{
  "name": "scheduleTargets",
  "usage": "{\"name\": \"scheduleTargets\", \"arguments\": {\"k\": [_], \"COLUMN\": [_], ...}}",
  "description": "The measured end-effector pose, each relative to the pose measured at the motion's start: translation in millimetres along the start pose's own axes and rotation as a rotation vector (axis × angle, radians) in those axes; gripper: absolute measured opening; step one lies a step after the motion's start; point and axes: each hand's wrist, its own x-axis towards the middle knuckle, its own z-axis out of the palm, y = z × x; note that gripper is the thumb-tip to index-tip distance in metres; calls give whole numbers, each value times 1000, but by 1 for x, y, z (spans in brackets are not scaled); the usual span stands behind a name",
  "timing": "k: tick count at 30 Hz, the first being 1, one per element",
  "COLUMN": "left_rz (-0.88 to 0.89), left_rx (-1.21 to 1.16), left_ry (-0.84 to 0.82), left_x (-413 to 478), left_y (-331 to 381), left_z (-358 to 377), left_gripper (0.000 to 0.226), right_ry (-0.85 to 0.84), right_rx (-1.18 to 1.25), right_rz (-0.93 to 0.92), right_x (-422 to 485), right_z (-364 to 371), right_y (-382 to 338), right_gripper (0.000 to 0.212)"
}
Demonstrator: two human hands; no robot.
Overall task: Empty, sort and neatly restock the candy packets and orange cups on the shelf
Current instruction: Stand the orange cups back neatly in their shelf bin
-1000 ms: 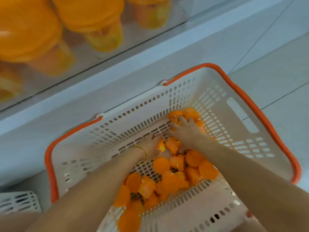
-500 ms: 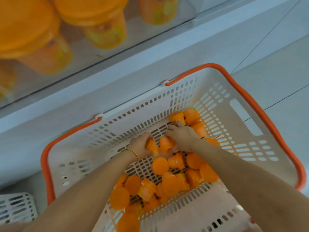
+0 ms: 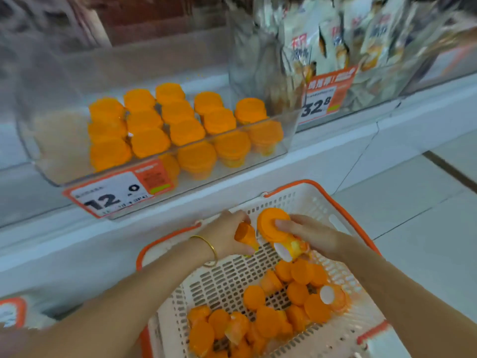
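My left hand (image 3: 227,236) was curled round one tilted cup (image 3: 246,236). My right hand (image 3: 309,235) gripped a second cup (image 3: 281,233) on its side, with my fingers across its lid. I held both just above the far end of the basket (image 3: 343,202), near the shelf.

I judged the cup restocking to be roughly half done. Upright shelved cups (image 3: 165,120) stood in rows across the middle and right of the clear bin (image 3: 56,140), whose left part was bare. A heap of loose cups (image 3: 284,306) lay in the basket, many on their sides, still waiting to go up.

The packets (image 3: 322,40) stood in the next bin to the right. They were too blurred for me to tell whether they were sorted. Most of my left fingers were hidden behind the cup they held. The basket's near end ran out of view. Another basket (image 3: 13,311) at the lower left was mostly cut off, so I could not tell what it held.
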Motion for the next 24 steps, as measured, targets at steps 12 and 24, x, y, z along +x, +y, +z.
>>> {"name": "scheduleTargets", "arguments": {"k": [12, 24], "left_rz": [188, 10], "left_rx": [-197, 74], "left_ry": [458, 543], "left_x": [-67, 92], "left_y": [48, -38], "left_z": [-236, -284], "left_gripper": [48, 72], "right_ry": [404, 466], "right_rx": [-289, -408], "right_rz": [-371, 34], "right_x": [-83, 107], "right_z": [-47, -61], "right_y": [-252, -326], "right_gripper": [62, 50]}}
